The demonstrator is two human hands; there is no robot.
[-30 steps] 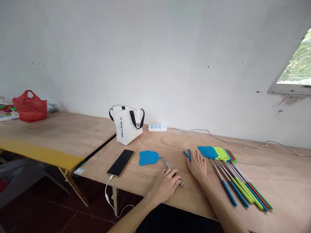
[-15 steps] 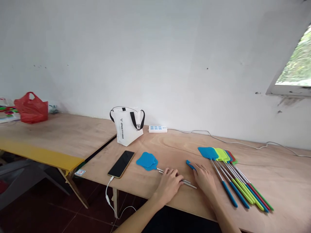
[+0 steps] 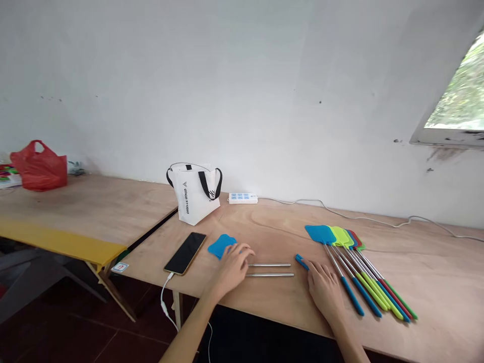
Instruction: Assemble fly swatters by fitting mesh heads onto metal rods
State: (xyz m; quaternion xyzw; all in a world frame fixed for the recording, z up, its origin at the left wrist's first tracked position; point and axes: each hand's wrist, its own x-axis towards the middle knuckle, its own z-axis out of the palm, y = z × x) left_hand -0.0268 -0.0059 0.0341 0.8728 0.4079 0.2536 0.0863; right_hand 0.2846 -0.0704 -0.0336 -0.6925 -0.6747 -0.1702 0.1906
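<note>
Two blue fly swatters [image 3: 221, 246] without handles lie in front of me, overlapping at their heads. Their bare metal rods [image 3: 270, 275] point right, side by side. My left hand [image 3: 234, 264] is over the necks where heads meet rods, fingers stretched out and partly covering them. A blue handle [image 3: 301, 261] pokes out from under my right hand [image 3: 324, 285], whose fingers are closed over it on the table; most of the handle is hidden. Right of that hand lies a fanned row of fly swatters [image 3: 355, 272] with blue, yellow-green, red and green handles.
A phone [image 3: 185, 253] with a white cable lies left of the swatters. Behind it stand a white bag [image 3: 196, 199] with black straps and a power strip [image 3: 243, 198] against the wall. On the left table sits a red plastic bag [image 3: 40, 166].
My left hand has moved left from the rods to the swatter heads. The rods now lie more level and apart. My right hand stays on the blue handle; the view has shifted slightly.
</note>
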